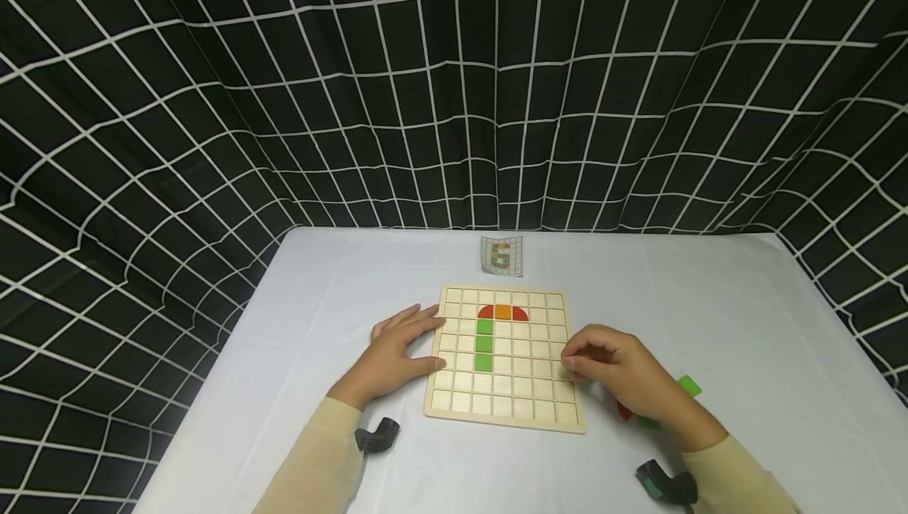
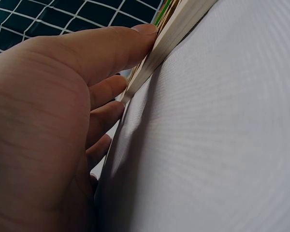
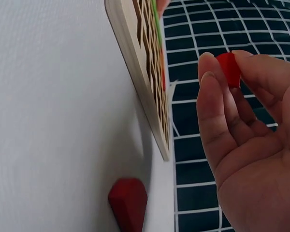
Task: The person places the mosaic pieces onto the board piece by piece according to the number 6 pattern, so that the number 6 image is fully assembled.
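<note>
A wooden grid board (image 1: 507, 356) lies on the white table. In its cells sit an orange square tile (image 1: 503, 312), red curved tiles (image 1: 520, 314) on either side of it, and a column of green square tiles (image 1: 484, 344) below the left red one. My left hand (image 1: 393, 352) touches the board's left edge with spread, fairly straight fingers. Over the board's right edge, my right hand (image 1: 617, 364) pinches a small red tile (image 3: 229, 69) between thumb and fingertips. The head view hides this tile behind the fingers.
Beyond the board lies a small pattern card (image 1: 500, 255). Loose green tiles (image 1: 689, 385) and a loose red tile (image 3: 128, 203) are on the table, partly under my right forearm. Each wrist wears a dark camera mount (image 1: 378, 436). A black gridded curtain (image 1: 468, 88) hangs behind.
</note>
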{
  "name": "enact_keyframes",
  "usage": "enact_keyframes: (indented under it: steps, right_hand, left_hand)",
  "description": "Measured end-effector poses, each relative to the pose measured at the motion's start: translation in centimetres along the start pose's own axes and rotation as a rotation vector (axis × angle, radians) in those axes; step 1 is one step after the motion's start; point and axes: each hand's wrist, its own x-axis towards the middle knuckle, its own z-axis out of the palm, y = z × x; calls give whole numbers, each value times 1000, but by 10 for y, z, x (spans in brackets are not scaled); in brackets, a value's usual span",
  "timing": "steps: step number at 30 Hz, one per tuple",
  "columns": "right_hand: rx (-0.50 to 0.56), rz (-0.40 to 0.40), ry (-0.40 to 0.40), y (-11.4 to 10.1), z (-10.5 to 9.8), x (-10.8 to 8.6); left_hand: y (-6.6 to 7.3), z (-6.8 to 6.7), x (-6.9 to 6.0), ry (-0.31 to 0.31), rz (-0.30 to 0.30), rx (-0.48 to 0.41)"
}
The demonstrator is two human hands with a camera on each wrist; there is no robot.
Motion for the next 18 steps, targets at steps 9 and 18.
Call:
enact_keyframes:
  steps: [9,18]
  right_hand:
    - [41,48,-56,-9,9,8]
    - [106,78,-137,-19,23,19]
  left_hand:
    - [-3,1,1,-9,-3,7]
    - [-4,1,2,-15,-5,7]
